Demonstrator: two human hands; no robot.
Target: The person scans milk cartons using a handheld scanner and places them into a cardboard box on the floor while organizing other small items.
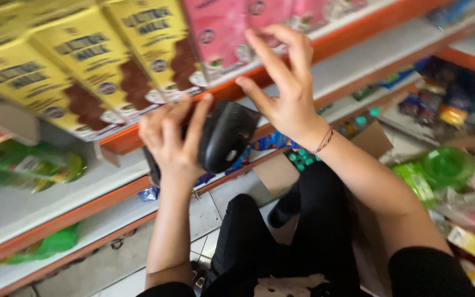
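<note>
My left hand (171, 140) grips a black handheld scanner-like device (224, 135), held up in front of a shop shelf. My right hand (281, 82) is raised with fingers spread, fingertips touching pink cartons (221, 33) on the upper shelf. A thin red and blue thread bracelet sits on my right wrist. Yellow cartons with brown patches (92, 63) stand in a row left of the pink ones. My legs in black trousers (281, 242) are below.
Orange-edged white shelves (39, 198) run diagonally. Green packets (26, 168) lie on a lower shelf at left. An open cardboard box (369, 140) holds small teal-capped items. Green lids and colourful packets (452, 170) crowd the right side. A tiled floor lies below.
</note>
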